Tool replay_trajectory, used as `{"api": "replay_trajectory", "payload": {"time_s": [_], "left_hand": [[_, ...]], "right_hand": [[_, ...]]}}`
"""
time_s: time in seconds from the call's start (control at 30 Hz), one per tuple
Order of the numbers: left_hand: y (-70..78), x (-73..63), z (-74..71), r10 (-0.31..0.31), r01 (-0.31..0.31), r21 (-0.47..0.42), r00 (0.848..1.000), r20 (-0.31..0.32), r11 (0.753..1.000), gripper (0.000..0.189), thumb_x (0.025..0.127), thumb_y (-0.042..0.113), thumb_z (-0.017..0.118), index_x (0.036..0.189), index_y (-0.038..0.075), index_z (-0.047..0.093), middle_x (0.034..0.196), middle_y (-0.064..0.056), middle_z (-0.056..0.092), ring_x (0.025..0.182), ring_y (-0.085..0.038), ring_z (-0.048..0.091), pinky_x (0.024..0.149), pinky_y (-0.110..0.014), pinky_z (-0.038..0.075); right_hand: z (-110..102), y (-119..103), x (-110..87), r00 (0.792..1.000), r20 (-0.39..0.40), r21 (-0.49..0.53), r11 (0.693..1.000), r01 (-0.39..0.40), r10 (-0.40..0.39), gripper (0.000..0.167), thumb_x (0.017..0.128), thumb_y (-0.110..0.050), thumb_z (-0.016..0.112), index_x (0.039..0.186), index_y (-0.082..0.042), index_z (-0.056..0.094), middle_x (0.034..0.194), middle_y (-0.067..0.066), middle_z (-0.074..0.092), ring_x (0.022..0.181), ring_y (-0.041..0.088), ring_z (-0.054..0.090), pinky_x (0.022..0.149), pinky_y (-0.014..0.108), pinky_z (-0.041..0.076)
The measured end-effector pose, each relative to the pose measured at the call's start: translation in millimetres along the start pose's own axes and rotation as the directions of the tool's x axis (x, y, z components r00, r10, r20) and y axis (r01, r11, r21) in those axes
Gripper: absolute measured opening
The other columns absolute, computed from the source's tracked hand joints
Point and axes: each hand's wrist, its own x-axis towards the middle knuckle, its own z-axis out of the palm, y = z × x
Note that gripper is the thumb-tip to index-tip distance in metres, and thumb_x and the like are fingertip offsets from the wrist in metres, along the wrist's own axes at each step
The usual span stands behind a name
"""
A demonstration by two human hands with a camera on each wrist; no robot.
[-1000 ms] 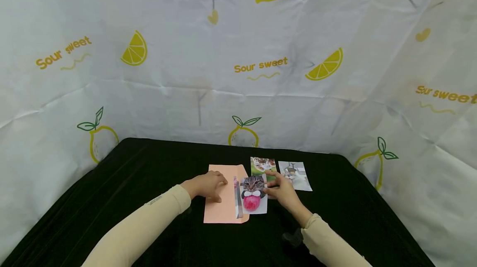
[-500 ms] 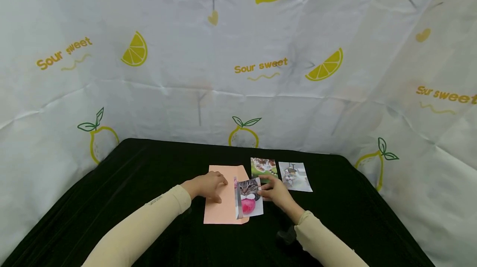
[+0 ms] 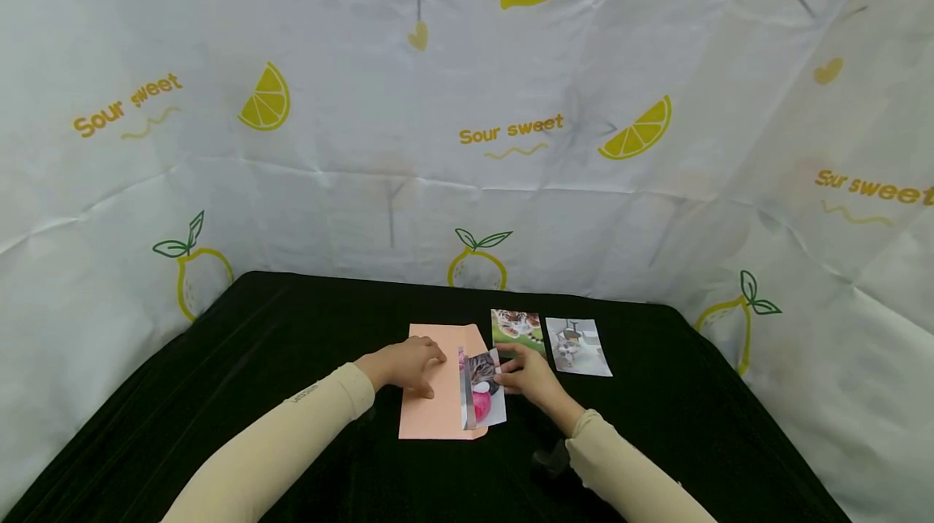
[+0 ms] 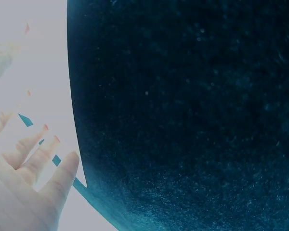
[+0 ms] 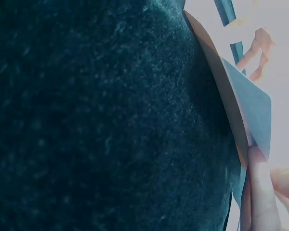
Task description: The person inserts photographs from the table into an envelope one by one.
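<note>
A peach envelope (image 3: 430,419) lies flat on the dark cloth in the head view. My left hand (image 3: 405,363) rests on its left half, fingers spread; in the left wrist view those fingers (image 4: 66,173) look fairly straight. At the envelope's right side, my right hand (image 3: 531,379) pinches the right edge of a cat photo (image 3: 496,409) with a pink ball on it. The photo's left part lies over a narrow strip of another picture (image 3: 464,397) at the envelope's opening. In the right wrist view, the photo (image 5: 253,106) is held tilted up by the fingertips.
Behind my right hand lie a tiger photo (image 3: 516,325) and a greyish photo (image 3: 580,349). A black cloth (image 3: 306,312) covers the table. White lemon-print fabric (image 3: 350,101) hangs around the back and sides. A small dark object (image 3: 550,458) shows by my right wrist.
My right hand has moved left with the cat photo, which now overlaps the envelope more, with less of it sticking out to the right. My left hand has stayed in place.
</note>
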Motion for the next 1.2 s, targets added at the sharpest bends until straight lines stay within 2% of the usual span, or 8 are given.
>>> {"api": "replay_trajectory", "payload": {"time_s": [0.27,0.47,0.57,0.83,1.2], "left_hand": [[0.4,-0.5,-1.1,0.005,-0.005,-0.006,1.0,0.002,1.0,0.058,0.079,0.035,0.08,0.131,0.018,0.059,0.143,-0.005,0.049,0.135,-0.025,0.041,0.11,-0.039,0.04],[0.2,0.3,-2.0,0.004,-0.004,0.001,1.0,0.006,1.0,0.059,0.079,0.037,0.08,0.131,0.019,0.059,0.142,-0.005,0.049,0.134,-0.025,0.042,0.108,-0.04,0.041],[0.2,-0.1,-1.9,-0.002,0.002,0.002,1.0,0.005,1.0,0.059,0.079,0.037,0.08,0.13,0.019,0.059,0.142,-0.005,0.049,0.133,-0.025,0.042,0.108,-0.04,0.041],[-1.4,0.2,0.4,0.001,-0.001,-0.007,1.0,0.0,1.0,0.059,0.078,0.037,0.08,0.13,0.018,0.059,0.142,-0.005,0.049,0.134,-0.026,0.042,0.109,-0.04,0.04],[-0.5,0.4,-1.6,-0.002,0.002,-0.012,1.0,0.015,1.0,0.057,0.08,0.036,0.079,0.129,0.018,0.06,0.143,-0.005,0.049,0.134,-0.025,0.041,0.11,-0.04,0.04]], "right_hand": [[-1,-5,-5.9,1.0,0.021,0.015,1.0,-0.003,0.002,0.054,0.086,0.004,0.067,0.137,-0.004,0.052,0.091,0.014,0.066,0.074,0.016,0.066,0.065,0.033,0.06],[-4,-7,-13.8,0.997,0.069,0.06,0.998,0.011,-0.016,0.053,0.088,0.006,0.063,0.139,0.001,0.049,0.092,0.015,0.064,0.074,0.016,0.066,0.065,0.035,0.06],[-1,-9,-15.7,0.997,0.068,0.06,0.998,0.017,-0.021,0.052,0.088,0.006,0.064,0.138,0.003,0.049,0.093,0.016,0.064,0.074,0.015,0.066,0.066,0.035,0.06],[6,-8,-10.2,0.999,0.034,-0.006,1.0,-0.002,0.002,0.05,0.087,0.008,0.063,0.135,0.004,0.052,0.091,0.015,0.064,0.073,0.012,0.064,0.066,0.031,0.06],[12,-7,-5.4,0.998,0.045,-0.042,0.998,-0.038,0.04,0.047,0.086,0.01,0.064,0.132,0.007,0.054,0.085,0.013,0.063,0.07,0.012,0.062,0.064,0.03,0.059]]}}
